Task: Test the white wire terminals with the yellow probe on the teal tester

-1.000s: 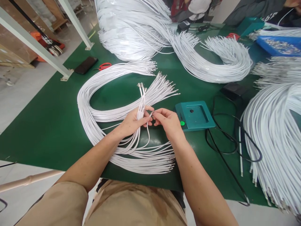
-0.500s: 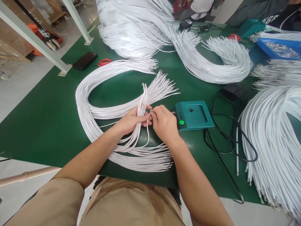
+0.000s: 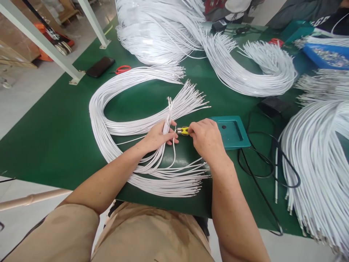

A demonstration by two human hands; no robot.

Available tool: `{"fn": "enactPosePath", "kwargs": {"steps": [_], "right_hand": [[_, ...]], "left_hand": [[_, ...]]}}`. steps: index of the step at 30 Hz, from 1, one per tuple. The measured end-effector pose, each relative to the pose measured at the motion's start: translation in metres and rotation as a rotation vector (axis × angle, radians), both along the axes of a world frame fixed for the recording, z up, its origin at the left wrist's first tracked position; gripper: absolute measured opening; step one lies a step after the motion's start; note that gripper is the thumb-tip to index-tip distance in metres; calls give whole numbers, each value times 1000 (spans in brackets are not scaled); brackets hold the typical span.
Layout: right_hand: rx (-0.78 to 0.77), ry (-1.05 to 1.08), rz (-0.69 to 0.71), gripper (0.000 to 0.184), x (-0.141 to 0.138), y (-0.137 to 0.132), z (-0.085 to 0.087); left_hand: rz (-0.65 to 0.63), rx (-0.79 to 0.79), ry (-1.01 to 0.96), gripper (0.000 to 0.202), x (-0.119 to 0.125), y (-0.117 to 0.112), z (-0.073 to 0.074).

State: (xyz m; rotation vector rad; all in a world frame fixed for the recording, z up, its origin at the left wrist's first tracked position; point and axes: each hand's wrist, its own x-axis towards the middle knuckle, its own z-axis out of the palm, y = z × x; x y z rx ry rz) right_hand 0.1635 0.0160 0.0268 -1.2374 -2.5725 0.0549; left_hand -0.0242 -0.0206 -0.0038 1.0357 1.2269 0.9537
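My left hand [image 3: 160, 136] is closed around a bunch of white wires [image 3: 167, 125], whose tips stick up above the fingers. One wire [image 3: 174, 149] stands apart from the bunch, its end near my left fingertips. My right hand [image 3: 205, 138] pinches a small yellow tool with a metal tip [image 3: 184, 130]; the tip meets that wire's end, and the rest of the tool is hidden by the fingers. Just behind my right hand lies a teal device [image 3: 231, 133] with a shallow recess. Under and beyond my left hand curves a large bundle of white wires [image 3: 99, 112].
Red-handled scissors [image 3: 123, 69] and a black phone [image 3: 100, 67] lie at the back left. Large wire heaps [image 3: 152, 32] fill the back, with another bundle [image 3: 313, 156] at right. A black cable [image 3: 256, 176] loops beside the device. A blue tray [image 3: 327, 54] holds small metal parts.
My right hand has drawn back to the right from the wire's end, and the yellow tool now shows between it and my left hand. The left hand still holds the wires.
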Motion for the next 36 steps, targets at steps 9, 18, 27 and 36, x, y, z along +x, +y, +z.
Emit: {"fn": "enactPosePath", "kwargs": {"steps": [9, 18, 27, 36], "right_hand": [[11, -20, -33, 23, -3, 2, 1], [194, 62, -453, 32, 15, 6, -8], [174, 199, -336, 31, 7, -1, 0], [-324, -153, 327, 25, -55, -54, 9]], "left_hand": [[24, 0, 134, 38, 7, 3, -8], [-1, 6, 116, 39, 4, 4, -12], [15, -20, 105, 49, -8, 2, 2], [-22, 15, 172, 39, -21, 4, 1]]}}
